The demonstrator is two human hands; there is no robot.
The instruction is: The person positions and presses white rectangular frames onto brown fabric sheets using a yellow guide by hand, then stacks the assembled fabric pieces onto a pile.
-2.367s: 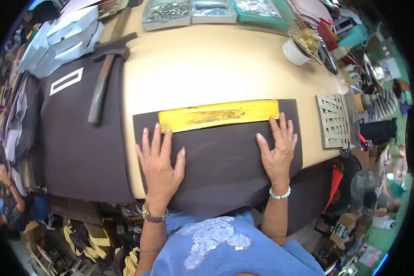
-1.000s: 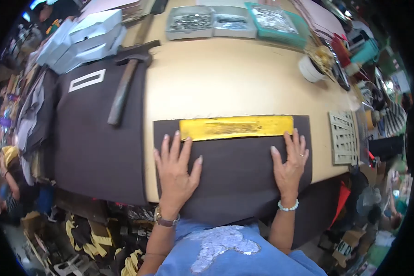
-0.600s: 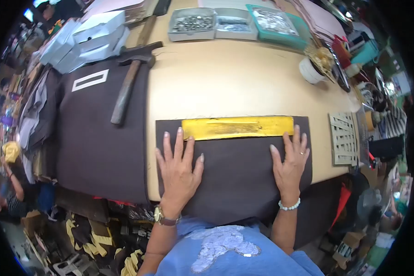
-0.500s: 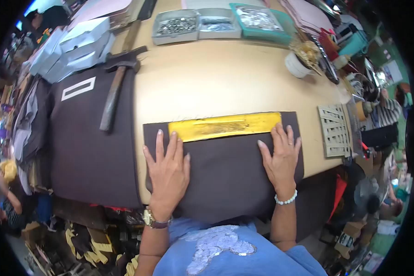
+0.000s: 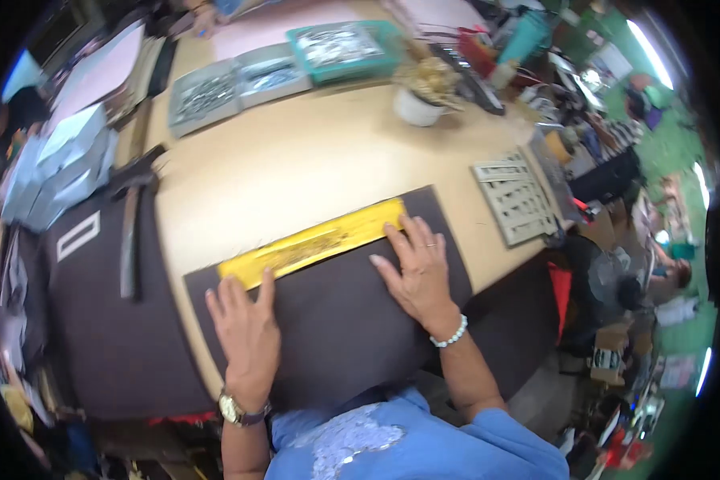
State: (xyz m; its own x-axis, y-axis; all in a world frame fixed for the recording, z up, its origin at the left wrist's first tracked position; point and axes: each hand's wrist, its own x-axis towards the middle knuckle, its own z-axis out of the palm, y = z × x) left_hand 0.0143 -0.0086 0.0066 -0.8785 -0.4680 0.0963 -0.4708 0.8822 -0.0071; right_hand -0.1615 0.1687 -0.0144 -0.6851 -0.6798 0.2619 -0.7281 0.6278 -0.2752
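A dark fabric panel lies on the table in front of me, hanging toward my body. Along its far edge rests a yellow strip with a narrow slot and dark smudges. My left hand lies on the panel with fingers apart, its fingertips at the strip's left end. At the strip's right end, the fingertips of my right hand touch its near edge, thumb spread out on the fabric. Neither hand grasps anything.
A hammer and a white rectangular frame lie on another dark panel at left. Farther back stand grey trays of metal pieces, a teal tray and a white pot. A slotted plate lies at right.
The camera view has turned, so the table and its contents appear tilted and shifted left. Both hands remain spread at the ends of the yellow strip.
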